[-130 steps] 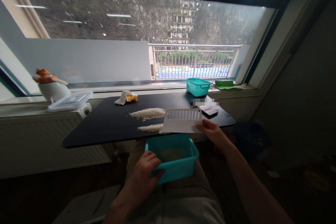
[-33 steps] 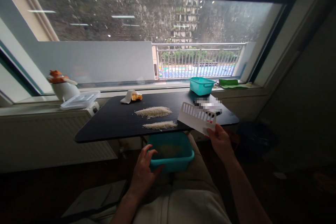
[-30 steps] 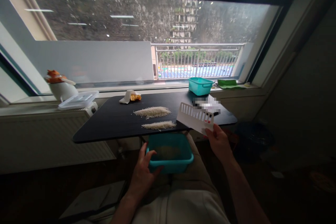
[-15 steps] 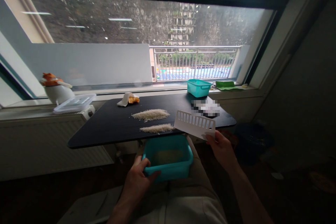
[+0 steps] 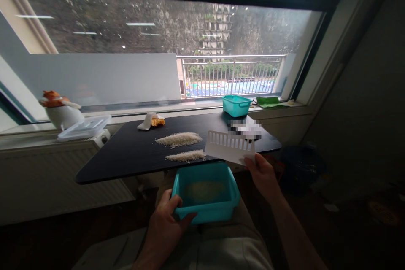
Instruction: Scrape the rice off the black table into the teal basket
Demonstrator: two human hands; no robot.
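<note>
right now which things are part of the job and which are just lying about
In use: left hand on the large teal tub; right hand holding the white slotted scraper; near rice pile, far rice pile, black table.
Lying about: small teal tub, wrapped snack, clear plastic lid, white jar, green item on the sill.

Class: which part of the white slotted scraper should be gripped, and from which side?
Grip the white slotted scraper at its plain near-right corner, coming from the right, as the right hand does. That solid strip is probably firmer than the slotted far edge, and it leaves the left end free beside the rice pile.
</note>
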